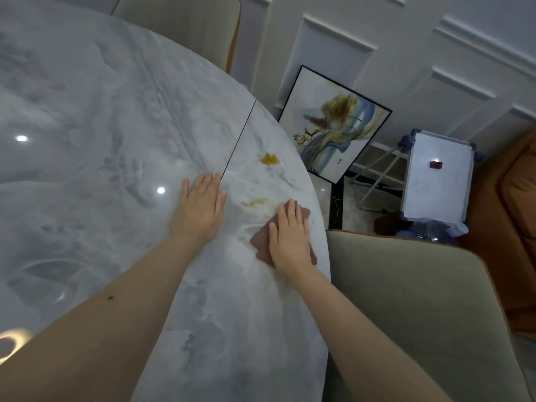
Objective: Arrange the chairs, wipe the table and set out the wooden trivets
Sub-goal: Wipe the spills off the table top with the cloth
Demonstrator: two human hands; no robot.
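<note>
A round grey marble table (101, 140) fills the left of the head view. My right hand (290, 236) lies flat on a brownish-pink cloth (261, 242), pressing it onto the table near its right edge. My left hand (201, 207) rests flat and open on the marble just left of it, beside a thin dark seam. A yellow stain (269, 159) and a fainter yellow smear (255, 202) mark the table beyond the cloth. One beige chair (420, 300) stands at the right edge, another beige chair (185, 27) at the far side. No trivets are visible.
A framed painting (333, 126) leans against the white panelled wall. A small white stand (438, 178) with a small brown object on top stands on the floor, beside an orange-brown sofa (510, 198).
</note>
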